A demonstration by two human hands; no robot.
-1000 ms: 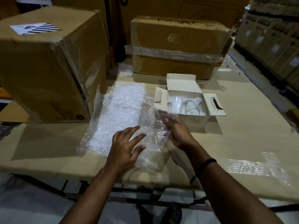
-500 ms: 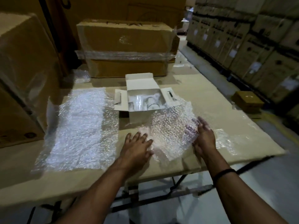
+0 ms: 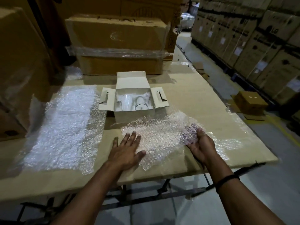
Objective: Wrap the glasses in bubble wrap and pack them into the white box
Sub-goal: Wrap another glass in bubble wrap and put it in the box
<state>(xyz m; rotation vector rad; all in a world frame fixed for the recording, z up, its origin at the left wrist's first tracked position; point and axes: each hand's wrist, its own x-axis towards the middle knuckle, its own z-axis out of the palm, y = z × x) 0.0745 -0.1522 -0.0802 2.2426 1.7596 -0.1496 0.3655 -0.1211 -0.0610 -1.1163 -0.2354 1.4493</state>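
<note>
The white box (image 3: 134, 114) stands open in the middle of the cardboard-covered table, flaps spread. Inside it are two glasses (image 3: 127, 101) (image 3: 141, 104) with some bubble wrap around them. A single bubble wrap sheet (image 3: 159, 133) lies in front of the box. My left hand (image 3: 126, 150) presses flat on its left end, fingers spread. My right hand (image 3: 202, 143) holds the sheet's right end, slightly raised, with fingers curled under it and showing through the plastic.
A stack of bubble wrap sheets (image 3: 65, 127) lies left of the box. Large cardboard cartons stand behind (image 3: 116, 46) and at the left (image 3: 19, 70). Stacked cartons (image 3: 259, 46) line the aisle on the right, with a small box (image 3: 248, 101) on the floor. The table's front edge (image 3: 162, 174) is near my arms.
I pulled one sheet off the left stack and carried it right, in front of the box. Both hands moved right with it; the view turned right too.
</note>
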